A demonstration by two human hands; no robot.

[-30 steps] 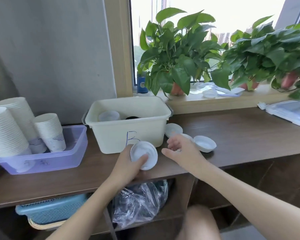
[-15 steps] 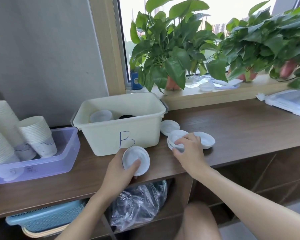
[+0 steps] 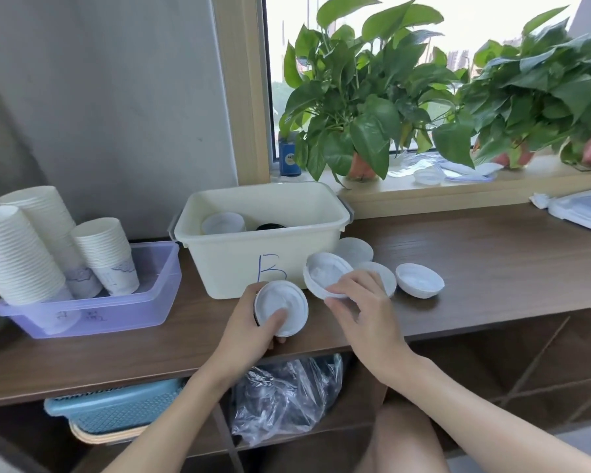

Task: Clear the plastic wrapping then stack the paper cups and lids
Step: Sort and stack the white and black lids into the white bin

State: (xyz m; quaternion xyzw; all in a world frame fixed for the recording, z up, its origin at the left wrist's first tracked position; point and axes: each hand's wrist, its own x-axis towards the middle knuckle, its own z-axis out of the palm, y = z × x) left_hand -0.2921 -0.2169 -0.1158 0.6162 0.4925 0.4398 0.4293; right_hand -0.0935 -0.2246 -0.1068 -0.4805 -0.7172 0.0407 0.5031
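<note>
Under the bench, nearest: crumpled clear plastic (image 3: 287, 397) on the lower shelf, blue basket (image 3: 116, 407) to its left.

Front edge of bench (image 3: 492, 254), middle:
- Left hand (image 3: 249, 322) grips a white lid (image 3: 282, 307). The fingers curl behind it and the thumb lies across its face. The lid is tilted up towards the camera, over the front edge. Cannot tell whether one lid or several nested.
- Right hand (image 3: 365, 312) is just to the right and pinches a second lid (image 3: 325, 274) by its near rim. Thumb and forefinger clamp the rim; the other fingers are loosely curled and spread. This lid is tilted, hollow side up, and close to the first lid but apart from it.

Behind the right hand: three loose lids (image 3: 420, 279) lie on the bench, hollow side up. One is partly hidden by the fingers and one lies against the bin's right end.

Further back, centre: cream bin (image 3: 239, 268) with a blue "B" on its front wall. Inside it are more white lids (image 3: 222, 223) and something dark, too hidden to tell.

Left end of bench: purple tub (image 3: 151, 295) holds three stacks of paper cups (image 3: 14, 254), which lean left.

Right end: clear flat tray (image 3: 584, 213), cut by the frame.

Farthest, on the sill (image 3: 526, 186): two leafy plants (image 3: 362, 97), a blue can (image 3: 289, 158) and some clear plastic bits.
</note>
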